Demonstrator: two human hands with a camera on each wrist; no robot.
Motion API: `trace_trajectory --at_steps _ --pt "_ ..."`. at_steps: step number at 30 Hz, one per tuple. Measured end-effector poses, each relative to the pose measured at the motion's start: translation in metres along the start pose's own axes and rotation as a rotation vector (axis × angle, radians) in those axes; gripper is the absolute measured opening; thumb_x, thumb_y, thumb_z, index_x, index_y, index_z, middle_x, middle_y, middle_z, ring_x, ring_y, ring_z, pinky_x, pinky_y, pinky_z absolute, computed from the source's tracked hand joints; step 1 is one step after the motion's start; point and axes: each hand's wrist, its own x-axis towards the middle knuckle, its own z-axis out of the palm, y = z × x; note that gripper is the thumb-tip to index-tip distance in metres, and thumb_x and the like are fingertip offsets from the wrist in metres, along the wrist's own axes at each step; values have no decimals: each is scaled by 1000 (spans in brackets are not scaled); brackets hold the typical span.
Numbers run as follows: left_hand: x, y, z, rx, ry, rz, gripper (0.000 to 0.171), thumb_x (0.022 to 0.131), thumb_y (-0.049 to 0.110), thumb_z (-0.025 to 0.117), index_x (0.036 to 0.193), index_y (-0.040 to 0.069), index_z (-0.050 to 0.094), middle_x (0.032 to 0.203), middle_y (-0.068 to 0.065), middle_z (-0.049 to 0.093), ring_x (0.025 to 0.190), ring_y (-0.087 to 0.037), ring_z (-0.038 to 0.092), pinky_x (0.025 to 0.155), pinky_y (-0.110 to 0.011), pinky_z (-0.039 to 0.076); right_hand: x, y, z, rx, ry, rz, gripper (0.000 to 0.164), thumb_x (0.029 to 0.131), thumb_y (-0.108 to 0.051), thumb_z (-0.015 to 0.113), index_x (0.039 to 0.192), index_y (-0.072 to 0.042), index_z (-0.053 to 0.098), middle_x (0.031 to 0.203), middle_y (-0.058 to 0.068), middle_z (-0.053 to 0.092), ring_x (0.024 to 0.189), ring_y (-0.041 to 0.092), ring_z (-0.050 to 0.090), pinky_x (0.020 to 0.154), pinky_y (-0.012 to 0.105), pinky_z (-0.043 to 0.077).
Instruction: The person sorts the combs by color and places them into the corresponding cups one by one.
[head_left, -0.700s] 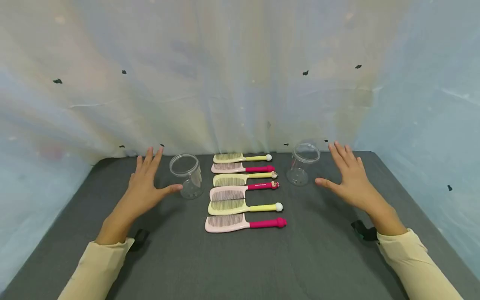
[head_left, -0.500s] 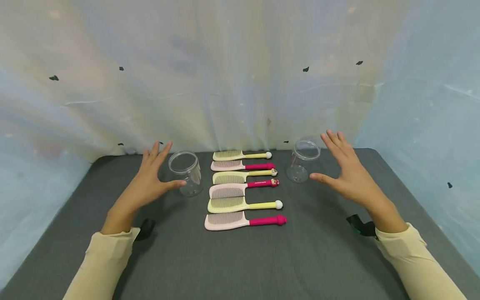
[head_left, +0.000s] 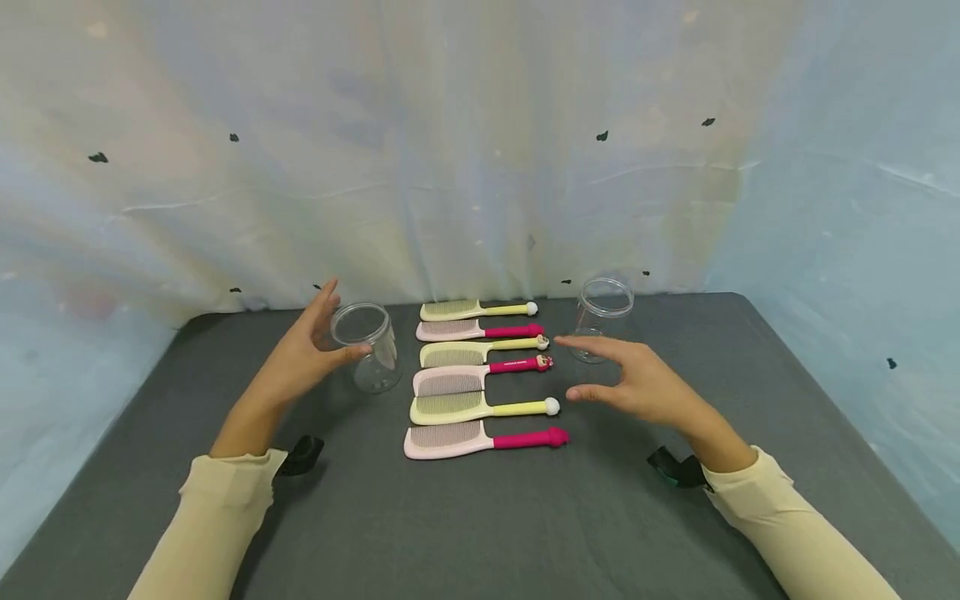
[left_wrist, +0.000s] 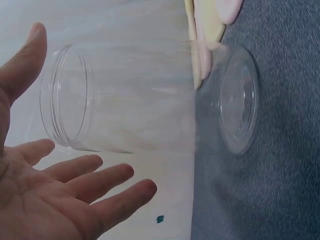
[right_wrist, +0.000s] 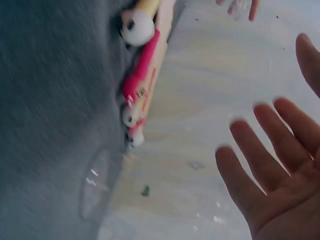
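My left hand (head_left: 296,367) is beside the left clear plastic jar (head_left: 385,354), fingers spread and thumb in front of its rim. In the left wrist view a gap shows between the fingers and the jar wall. My right hand (head_left: 648,383) hovers with extended fingers near the handle ends of several combs, holding nothing. The combs lie in a column with handles to the right: the nearest is a pale pink comb (head_left: 446,442) with a deep pink handle, then a yellow comb (head_left: 450,408) with a white ball end. Others alternate in colour behind.
A second clear jar (head_left: 609,321) stands upright on the right, behind my right hand, which hides part of its base. The dark grey tabletop (head_left: 480,525) ends at a pale hanging sheet (head_left: 480,167) with dark marks. Each wrist wears a black strap.
My right hand has moved left, from beside the right jar to the comb handles. My left hand has shifted slightly right, nearer the left jar. Jars and combs stay in place.
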Motion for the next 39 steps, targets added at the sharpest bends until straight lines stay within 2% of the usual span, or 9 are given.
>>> trace_trajectory --at_steps 5,10,13,18,22,27,31,36,39 --pt "-1 -3 -2 -68 -16 -36 104 88 41 76 153 53 -4 169 -3 10 154 -35 16 115 -66 28 -5 -2 18 57 -107 2 60 82 -38 80 137 -23 62 134 -8 65 124 18 63 95 46 55" --pt "5 -4 1 -75 5 -64 101 86 48 76 157 46 4 168 0 14 152 -36 24 112 -66 34 -6 -1 25 82 -196 18 53 82 -38 81 131 -21 67 121 -6 73 108 15 70 88 41 58" --pt "7 -3 3 -70 8 -63 100 85 51 75 160 39 10 168 -1 16 151 -35 28 111 -64 37 -6 0 28 56 -245 -14 51 83 -39 80 129 -20 69 119 -7 74 111 14 70 93 39 57" --pt "7 -5 5 -44 14 -50 95 86 53 73 160 30 19 164 -4 30 148 -35 35 108 -60 42 -7 3 33 -25 -315 -55 43 84 -33 79 124 -20 71 120 -8 73 114 12 67 96 38 55" --pt "4 -7 4 -32 14 -45 93 87 53 72 160 26 20 162 -5 34 146 -35 37 107 -59 43 -7 3 36 -69 -369 -60 40 84 -27 80 123 -20 72 119 -7 71 105 8 66 90 35 56" --pt "3 -7 2 -14 13 -45 92 87 56 70 160 28 20 162 -4 33 146 -35 37 108 -60 42 -5 1 40 -107 -368 -72 33 83 -20 81 116 -19 74 105 -9 70 88 5 61 78 27 54" --pt "3 -8 2 -21 13 -44 92 87 56 70 160 30 21 162 -3 33 146 -35 37 108 -61 42 -4 -1 40 -125 -352 -81 26 83 -21 81 109 -21 76 96 -12 68 82 3 58 74 23 50" --pt "4 -10 3 -45 8 -36 90 88 53 71 159 29 22 162 -3 33 147 -34 37 109 -59 42 -7 -1 35 -96 -342 -105 25 86 -25 79 111 -22 75 101 -13 69 83 5 60 74 25 51" --pt "5 -11 5 -51 11 -32 89 88 52 71 159 29 23 162 -2 33 146 -33 38 108 -59 42 -8 -1 29 -57 -340 -90 27 87 -26 78 113 -24 73 106 -14 70 87 6 62 77 28 54"
